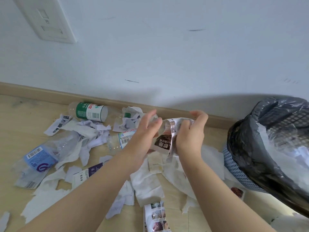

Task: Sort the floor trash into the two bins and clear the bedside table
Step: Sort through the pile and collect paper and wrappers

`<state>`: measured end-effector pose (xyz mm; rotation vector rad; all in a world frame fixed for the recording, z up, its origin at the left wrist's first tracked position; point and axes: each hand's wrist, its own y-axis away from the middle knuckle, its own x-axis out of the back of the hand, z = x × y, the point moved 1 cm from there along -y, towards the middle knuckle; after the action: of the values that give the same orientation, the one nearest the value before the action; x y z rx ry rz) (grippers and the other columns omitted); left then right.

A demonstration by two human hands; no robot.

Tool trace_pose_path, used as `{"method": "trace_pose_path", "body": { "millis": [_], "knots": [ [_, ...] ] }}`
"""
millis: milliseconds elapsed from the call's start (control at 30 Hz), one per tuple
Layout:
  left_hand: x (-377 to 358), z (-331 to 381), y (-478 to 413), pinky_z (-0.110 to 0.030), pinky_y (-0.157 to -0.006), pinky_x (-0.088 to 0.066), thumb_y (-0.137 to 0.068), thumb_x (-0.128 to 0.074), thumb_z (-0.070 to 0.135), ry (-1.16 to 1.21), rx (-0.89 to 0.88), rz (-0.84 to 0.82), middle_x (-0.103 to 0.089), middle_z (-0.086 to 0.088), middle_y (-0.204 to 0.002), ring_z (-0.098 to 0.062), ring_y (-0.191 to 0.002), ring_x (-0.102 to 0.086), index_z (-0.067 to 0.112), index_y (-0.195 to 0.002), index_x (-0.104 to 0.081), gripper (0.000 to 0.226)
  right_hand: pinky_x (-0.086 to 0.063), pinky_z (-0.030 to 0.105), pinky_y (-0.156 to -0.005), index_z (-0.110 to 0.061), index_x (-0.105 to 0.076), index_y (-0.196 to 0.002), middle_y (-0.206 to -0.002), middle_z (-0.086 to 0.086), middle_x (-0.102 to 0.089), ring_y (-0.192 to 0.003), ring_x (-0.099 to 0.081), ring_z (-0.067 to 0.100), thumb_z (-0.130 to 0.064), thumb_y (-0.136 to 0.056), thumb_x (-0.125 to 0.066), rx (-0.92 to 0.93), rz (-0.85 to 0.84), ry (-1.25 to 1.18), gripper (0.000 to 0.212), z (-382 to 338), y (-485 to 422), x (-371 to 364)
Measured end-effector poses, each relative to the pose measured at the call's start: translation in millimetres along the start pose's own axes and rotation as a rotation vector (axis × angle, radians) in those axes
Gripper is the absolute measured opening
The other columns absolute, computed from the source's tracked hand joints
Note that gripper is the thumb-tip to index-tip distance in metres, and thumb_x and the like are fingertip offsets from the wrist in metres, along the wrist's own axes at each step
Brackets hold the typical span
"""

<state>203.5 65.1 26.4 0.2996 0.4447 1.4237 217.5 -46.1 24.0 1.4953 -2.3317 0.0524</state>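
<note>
Head view: a white wall (167, 47) meets a pale wood floor (25, 118) strewn with litter. At the right edge a blue mesh bin (234, 169) with a black liner (247, 141) tips toward the camera, white scraps already inside it. Crumpled tissues (147, 181) spread across the boards. A green-labelled bottle (88, 111) lies on its side by the skirting, and a flattened blue-labelled bottle (40, 158) lies nearer the left. No second bin or bedside table is in sight.

Above the pile, both hands meet on a printed paper scrap (164, 141). The right hand (190, 136) has its fingers curled round the scrap's right side. The left hand (143, 133), fingers straight, lies against the other edge.

The scrap hangs lengthwise, from the wall side down toward the person. The bin stands to its right, nearer the right hand, so that hand seems best placed to carry it across.
</note>
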Motion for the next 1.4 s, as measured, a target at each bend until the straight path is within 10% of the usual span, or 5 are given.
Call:
{"method": "trace_pose_path", "body": {
  "millis": [600,800,1000,1200,1400],
  "knots": [
    [-135.5,68.4,-30.4,-0.026,-0.069,-0.047,-0.094,-0.049,0.018,-0.001,-0.064,-0.041,-0.053,0.009,-0.089,-0.013,-0.083,-0.058,0.026,-0.083,-0.054,0.015,-0.039,0.039,-0.077,-0.014,-0.039,-0.09,-0.085,-0.003,-0.043,-0.082,-0.046,0.023,-0.015,-0.094,-0.047,0.425,0.63,0.456,0.009,-54.2,-85.3,190.3],
    [-120.0,39.0,-29.6,-0.022,-0.066,-0.046,-0.094,-0.049,0.015,-0.089,0.007,0.002,-0.056,0.007,-0.094,-0.009,-0.077,-0.059,0.025,-0.085,-0.056,0.015,-0.029,0.046,-0.103,-0.01,-0.044,-0.122,-0.132,0.017,-0.042,-0.124,-0.037,0.037,-0.031,-0.093,-0.045,-0.099,-0.036,1.244,0.036,60.1,-110.6,203.6],
    [-88.3,12.8,-28.7,-0.031,-0.082,-0.047,-0.091,-0.049,0.016,-0.257,0.001,0.008,-0.056,0.006,-0.087,-0.015,-0.088,-0.057,0.026,-0.086,-0.056,0.014,-0.036,0.038,-0.099,-0.019,-0.054,-0.111,-0.117,0.012,-0.054,-0.112,-0.047,0.03,-0.035,-0.084,-0.054,-0.346,-0.123,0.679,0.031,31.6,-128.3,200.4],
    [-87.6,-31.8,-33.2,-0.021,-0.074,-0.036,-0.094,-0.045,0.013,-0.573,-0.07,-0.098,-0.056,0.009,-0.102,-0.01,-0.092,-0.051,0.021,-0.105,-0.058,0.018,-0.032,0.033,-0.092,-0.012,-0.061,-0.107,-0.115,0.003,-0.057,-0.113,-0.042,0.023,-0.015,-0.087,-0.046,0.392,0.5,0.519,0.025,-36.4,-46.8,156.1],
    [-73.1,-73.6,-31.8,-0.027,-0.091,-0.038,-0.091,-0.042,0.009,-0.957,-0.128,-0.089,-0.047,0.001,-0.131,-0.02,-0.119,-0.044,0.022,-0.12,-0.054,0.033,-0.04,0.02,-0.062,-0.011,-0.065,-0.079,-0.075,-0.005,-0.059,-0.073,-0.053,0.008,-0.011,-0.078,-0.045,0.471,0.11,0.449,0.02,85.2,50.3,94.6]
  ]
}}
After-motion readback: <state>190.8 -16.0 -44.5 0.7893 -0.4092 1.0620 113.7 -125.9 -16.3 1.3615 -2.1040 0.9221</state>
